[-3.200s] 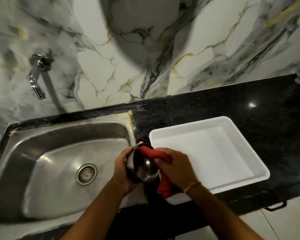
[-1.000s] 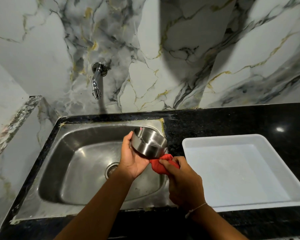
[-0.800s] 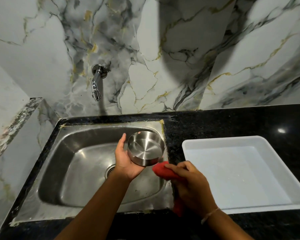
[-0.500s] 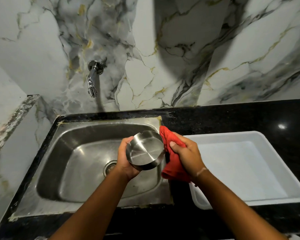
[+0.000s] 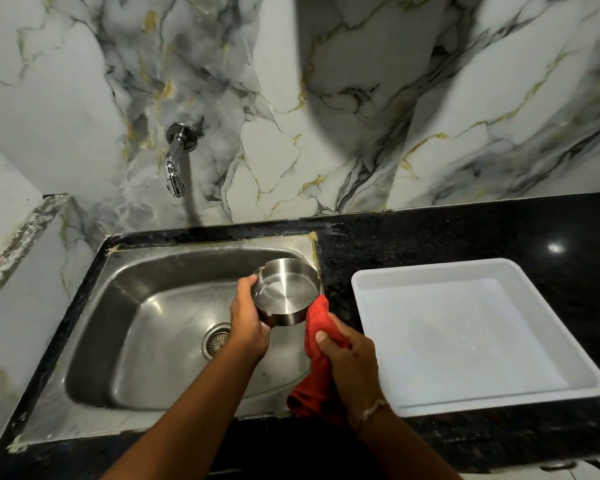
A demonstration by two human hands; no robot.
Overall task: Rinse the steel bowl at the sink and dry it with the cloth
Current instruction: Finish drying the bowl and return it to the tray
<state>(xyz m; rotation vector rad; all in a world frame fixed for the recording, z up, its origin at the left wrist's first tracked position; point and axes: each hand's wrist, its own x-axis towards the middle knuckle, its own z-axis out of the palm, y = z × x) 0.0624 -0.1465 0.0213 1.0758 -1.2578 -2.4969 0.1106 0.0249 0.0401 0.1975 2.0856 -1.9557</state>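
Note:
A small round steel bowl (image 5: 286,289) is held above the right side of the steel sink (image 5: 146,341), its open side tilted toward me. My left hand (image 5: 248,320) grips it by the left rim and underside. My right hand (image 5: 347,358) is closed on a red cloth (image 5: 317,362), just below and right of the bowl. The cloth's upper tip touches the bowl's lower right rim, and the rest hangs down past my wrist. No water comes from the wall tap (image 5: 175,164).
A white plastic tray (image 5: 371,282) sits on the black granite counter (image 5: 465,233) right of the sink. The sink drain (image 5: 217,341) lies below my left hand. Marble walls stand behind and to the left.
My right hand with the cloth has dropped from beside the bowl's right rim to below it. The bowl has shifted slightly right and up in my left hand.

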